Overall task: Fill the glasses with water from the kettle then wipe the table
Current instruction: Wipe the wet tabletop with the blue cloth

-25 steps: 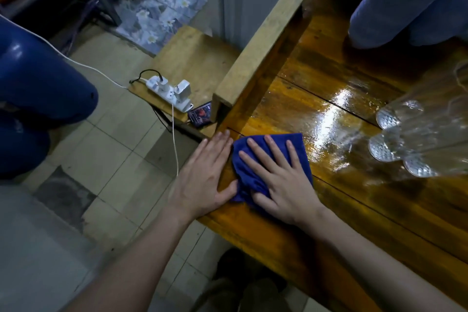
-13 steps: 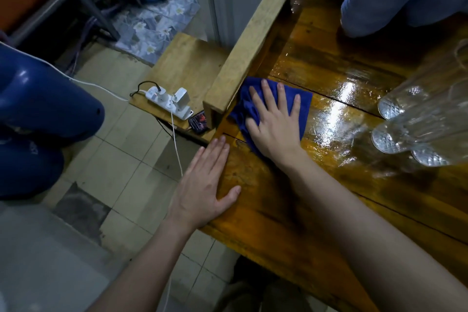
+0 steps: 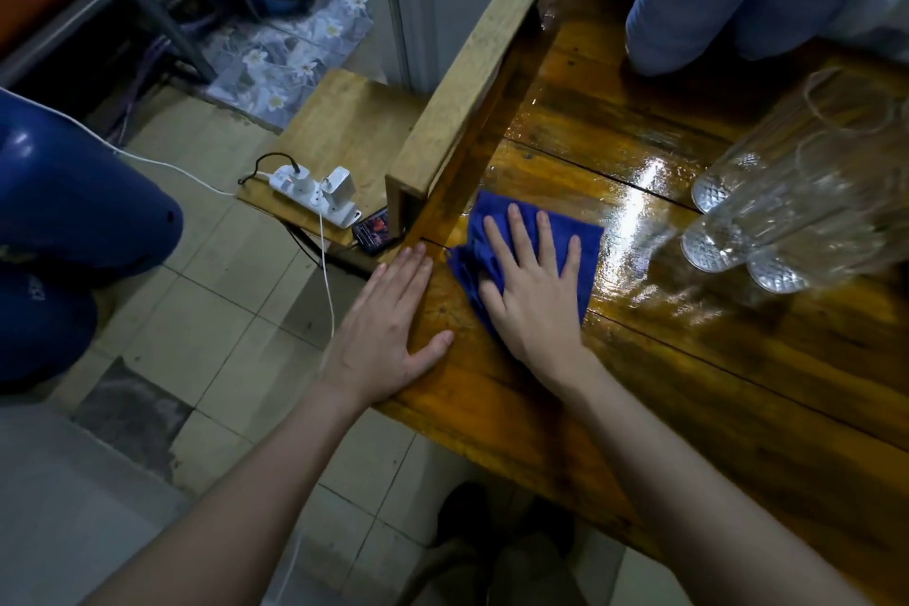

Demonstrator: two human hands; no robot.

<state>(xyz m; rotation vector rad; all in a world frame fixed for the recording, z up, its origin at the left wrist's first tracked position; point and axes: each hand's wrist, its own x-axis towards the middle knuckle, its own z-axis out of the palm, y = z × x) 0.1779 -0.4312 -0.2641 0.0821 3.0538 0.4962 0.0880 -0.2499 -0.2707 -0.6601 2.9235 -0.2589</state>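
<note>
1. The glossy, amber-brown plank worktop [image 3: 688, 359] fills the right of the frame; its varnish gleams wet around the centre, with dark seams between the boards.
2. A crumpled, deep-blue soft cloth [image 3: 497, 236] lies flat on the worktop at centre frame, just right of the end of a pale raw-wood rail [image 3: 472, 64] that runs up along the worktop's left edge.
3. Three tall clear glasses with cut diamond-pattern bases [image 3: 787, 212] stand clustered at the right edge, well apart from the cloth; whether they hold water cannot be told.
4. The right hand [image 3: 531, 300] presses palm-down on the cloth, fingers spread and straight, its grip apart and clamped on nothing.
5. The left hand [image 3: 388, 330] lies flat on the worktop's left edge just beside the cloth, fingers together and extended, thumb out, holding nothing.
6. On a lower pale wooden shelf [image 3: 344, 113] at centre left sits a white plastic power strip [image 3: 315, 192] with plugs and a small dark box [image 3: 374, 231].
7. Compared with half a second ago, the right hand and cloth have drawn back from beside the rail toward the near edge; the left hand has stayed put.
</note>
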